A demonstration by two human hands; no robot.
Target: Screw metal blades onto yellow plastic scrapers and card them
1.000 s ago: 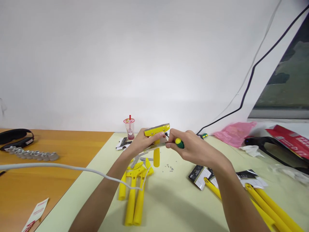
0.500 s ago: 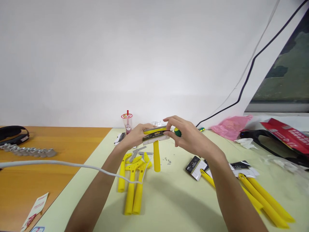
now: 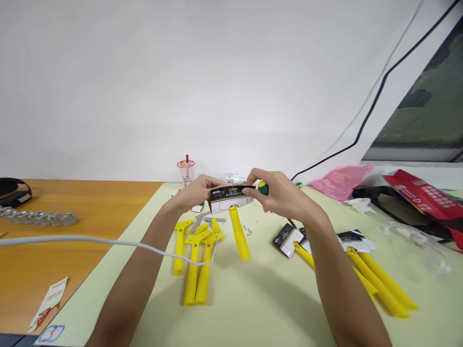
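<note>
Between both hands, above the table, is a yellow-handled scraper [image 3: 239, 236] with a black and white card sleeve [image 3: 231, 198] over its head. Its handle slants down toward me. My left hand [image 3: 197, 193] is closed on the sleeve's left end. My right hand [image 3: 277, 193] pinches the right end between thumb and fingers. A green and yellow screwdriver handle [image 3: 263, 187] shows by the right fingers; whether the hand holds it I cannot tell. Below the left hand lie several bare yellow scraper handles [image 3: 195, 262], grey blades [image 3: 200, 221] and small screws [image 3: 247, 231].
Several sleeved scrapers [image 3: 383, 284] lie at the right, partly behind my right forearm. A white cable [image 3: 126, 245] crosses the left side. At the back stand a drink cup [image 3: 186, 172] and a pink bag [image 3: 340, 179]. A red box [image 3: 423, 202] lies far right.
The sleeved scraper has tilted, so the sleeve's printed front faces me more and the handle's lower end swings right. Both hands still grip it. The view has shifted slightly.
</note>
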